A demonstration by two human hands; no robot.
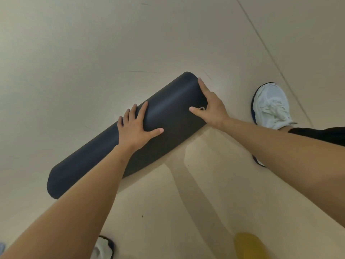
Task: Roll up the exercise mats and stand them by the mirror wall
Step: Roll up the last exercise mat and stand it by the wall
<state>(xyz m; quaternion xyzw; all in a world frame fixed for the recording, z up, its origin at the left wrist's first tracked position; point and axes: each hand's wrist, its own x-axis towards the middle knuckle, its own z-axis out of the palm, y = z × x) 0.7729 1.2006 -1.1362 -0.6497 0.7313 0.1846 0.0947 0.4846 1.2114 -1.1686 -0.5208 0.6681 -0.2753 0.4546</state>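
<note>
A dark grey exercise mat [89, 161], rolled into a long tube, lies diagonally on the beige floor from lower left to upper right. My left hand [134, 128] presses flat on the middle of the roll with its fingers spread. My right hand [210, 107] rests at the roll's right end, fingers straight along the end edge and thumb stretched onto the top. A short loose flap of the mat lies flat on the floor on the near side of the roll. No mirror wall is in view.
My right foot in a white sneaker [270, 105] stands on the floor just right of the mat's end. The toe of my other shoe [103, 247] shows at the bottom edge. A blurred yellow object [250, 245] sits at the bottom right. A floor seam [270, 53] runs diagonally at upper right.
</note>
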